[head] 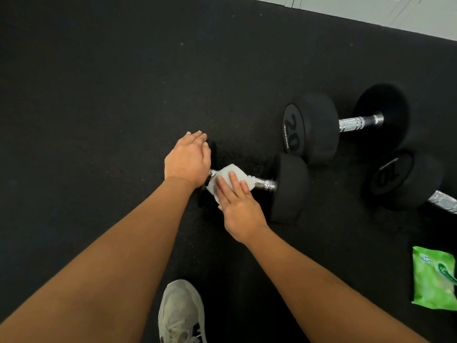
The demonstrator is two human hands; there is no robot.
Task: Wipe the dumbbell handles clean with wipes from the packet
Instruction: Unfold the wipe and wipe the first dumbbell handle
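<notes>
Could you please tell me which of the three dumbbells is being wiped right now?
The nearest dumbbell, whose handle has the white wipe under the right hand; the dumbbells marked 20 and 10 lie untouched.
</notes>
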